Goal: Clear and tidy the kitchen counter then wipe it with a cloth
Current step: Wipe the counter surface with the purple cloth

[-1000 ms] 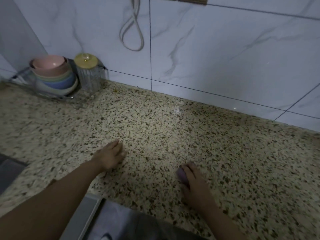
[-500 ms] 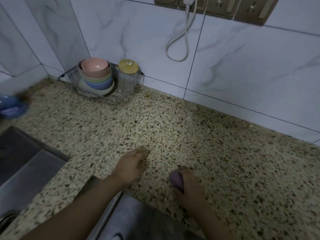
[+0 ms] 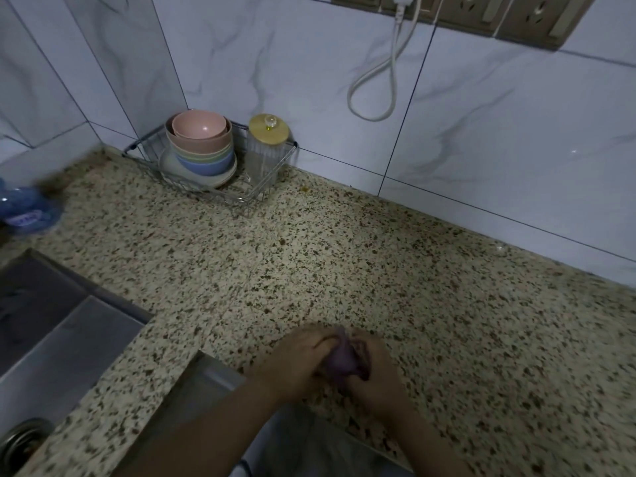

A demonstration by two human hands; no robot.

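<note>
A small bunched purple cloth [image 3: 340,359] sits near the front edge of the speckled granite counter [image 3: 344,249]. Both hands grip it. My left hand [image 3: 299,363] closes on its left side and my right hand [image 3: 375,373] closes on its right side, fingers wrapped over it. Most of the cloth is hidden between the two hands.
A wire rack [image 3: 268,187] in the back corner holds stacked pastel bowls [image 3: 201,142] and a clear jar with a yellow lid [image 3: 266,146]. A steel sink [image 3: 58,342] lies at the left, a blue object [image 3: 27,208] at the far left edge. A white cord [image 3: 389,74] hangs from wall sockets.
My left hand has moved right from the bare counter and joined my right hand on the purple cloth. The view has shifted left and up, showing the sink and sockets.
</note>
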